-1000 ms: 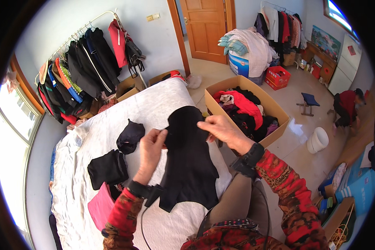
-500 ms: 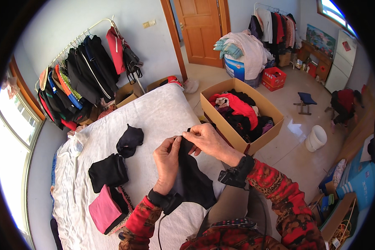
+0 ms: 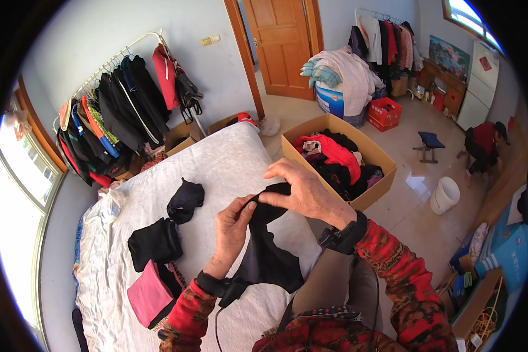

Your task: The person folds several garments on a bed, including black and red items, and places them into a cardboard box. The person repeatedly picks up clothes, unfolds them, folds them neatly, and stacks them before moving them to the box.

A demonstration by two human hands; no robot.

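Right forefinger and thumb have spread apart since half a second ago, when both hands' fingertips met in a pinch at the cloth's top. That black garment (image 3: 270, 261) hangs between the hands, just above the bed's near edge, its lower part spread toward the sitter's lap. The left hand (image 3: 231, 227) is closed on its upper edge, thumb pressed against forefinger, probably to keep the gathered fabric from slipping. The right hand (image 3: 305, 190) has its forefinger raised and its thumb against the turned-over top, wide enough apart that black cloth shows between them; its other fingers are hidden from me.

On the bed (image 3: 229, 155), left of the garment, lie a dark cloth (image 3: 185, 200), a black bundle (image 3: 155, 243) and a pink piece (image 3: 149, 293), apparently set aside to leave working room. To the right, a box (image 3: 372, 196) of jumbled clothes (image 3: 334, 154) stands within easy reach, I'd judge. Farther off, someone (image 3: 485, 144) bends near a bucket (image 3: 444, 195).
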